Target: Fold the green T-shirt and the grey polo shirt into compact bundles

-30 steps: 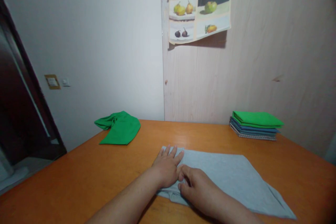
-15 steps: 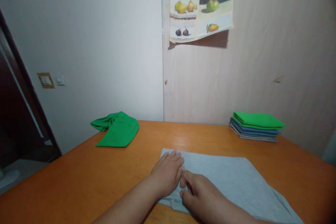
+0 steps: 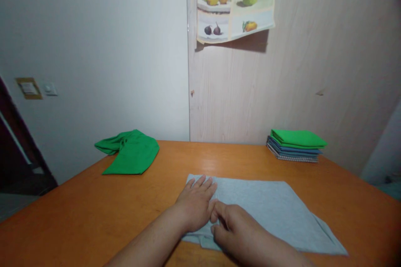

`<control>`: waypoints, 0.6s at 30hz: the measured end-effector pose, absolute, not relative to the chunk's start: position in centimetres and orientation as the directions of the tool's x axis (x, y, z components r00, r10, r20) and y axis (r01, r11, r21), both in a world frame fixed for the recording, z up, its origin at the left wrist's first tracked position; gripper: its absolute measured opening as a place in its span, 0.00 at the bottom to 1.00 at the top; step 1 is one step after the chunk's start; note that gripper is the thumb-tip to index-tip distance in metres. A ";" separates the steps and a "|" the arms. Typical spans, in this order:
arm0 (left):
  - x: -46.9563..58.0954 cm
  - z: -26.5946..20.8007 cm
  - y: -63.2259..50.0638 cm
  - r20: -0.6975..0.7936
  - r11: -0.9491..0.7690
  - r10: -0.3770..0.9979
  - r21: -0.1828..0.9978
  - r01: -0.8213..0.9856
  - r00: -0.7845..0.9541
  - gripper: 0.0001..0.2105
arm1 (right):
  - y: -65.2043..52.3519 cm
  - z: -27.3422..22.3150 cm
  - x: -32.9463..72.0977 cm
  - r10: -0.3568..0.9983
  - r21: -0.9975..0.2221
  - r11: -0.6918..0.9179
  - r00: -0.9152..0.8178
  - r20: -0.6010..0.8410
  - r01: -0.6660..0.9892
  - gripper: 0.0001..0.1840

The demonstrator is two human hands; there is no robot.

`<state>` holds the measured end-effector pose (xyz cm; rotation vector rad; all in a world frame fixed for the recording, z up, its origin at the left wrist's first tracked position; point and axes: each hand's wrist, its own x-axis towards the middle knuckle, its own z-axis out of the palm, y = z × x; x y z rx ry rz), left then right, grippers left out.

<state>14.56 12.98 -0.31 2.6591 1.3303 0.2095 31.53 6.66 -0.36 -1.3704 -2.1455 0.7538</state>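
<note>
A light grey cloth [image 3: 263, 200] lies folded and fairly flat on the table in front of me, its layers showing at the lower right corner and along the near left edge. My left hand [image 3: 196, 204] rests palm down on its left end, fingers stretched out and a little spread. Close beside it, touching or nearly so, my right hand [image 3: 234, 227] has its fingers curled towards the thumb at the cloth's near left part. A bit of the cloth seems pinched there, though the fingertips partly hide it.
On the orange-brown table [image 3: 125, 208], a crumpled green cloth [image 3: 134, 152] lies at the back left. A stack of folded cloths [image 3: 294, 146], bright green on top, sits at the back right. Behind the table stands a wall with a fruit picture sheet [image 3: 234, 10].
My view has turned slightly to the right, so everything appears shifted left. The fingers of my left hand look a little more spread. Both hands stay on the grey cloth.
</note>
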 end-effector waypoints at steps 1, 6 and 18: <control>14.6 -0.3 13.0 0.056 -0.594 0.801 0.201 0.779 0.596 0.26 | 6.6 -0.3 31.5 0.920 -0.671 0.340 -0.380 0.094 0.659 0.07; 15.0 -0.5 13.5 0.115 -0.622 0.783 0.159 0.767 0.611 0.25 | 6.5 0.3 31.4 0.927 -0.660 0.310 -0.372 0.050 0.685 0.05; 14.8 -0.6 13.6 0.120 -0.629 0.775 0.251 0.736 0.621 0.25 | 6.7 0.0 32.5 0.894 -0.695 0.349 -0.446 0.044 0.629 0.04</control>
